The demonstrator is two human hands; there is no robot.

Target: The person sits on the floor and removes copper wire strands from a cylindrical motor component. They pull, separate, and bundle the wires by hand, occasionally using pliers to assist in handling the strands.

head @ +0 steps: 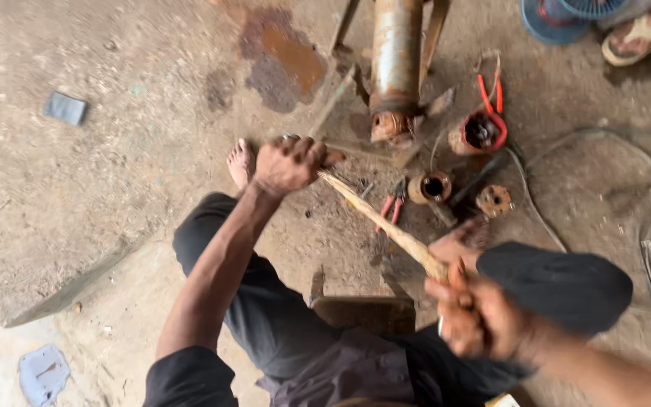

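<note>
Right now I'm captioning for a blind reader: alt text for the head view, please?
A seated person's left hand and right hand grip opposite ends of a pale fibrous strip stretched between them, above a dirt floor with a rusty cylinder and red-handled pliers.

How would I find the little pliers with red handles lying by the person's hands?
Start at the big rusty metal cylinder standing at the top of the dirt floor. Come down past its lower end to the small rusty ring-shaped part; the pliers lie just left of it, under the pale twisted fibre strand. Their short red handles are closed, unlike the longer red-handled tool higher up.
</note>
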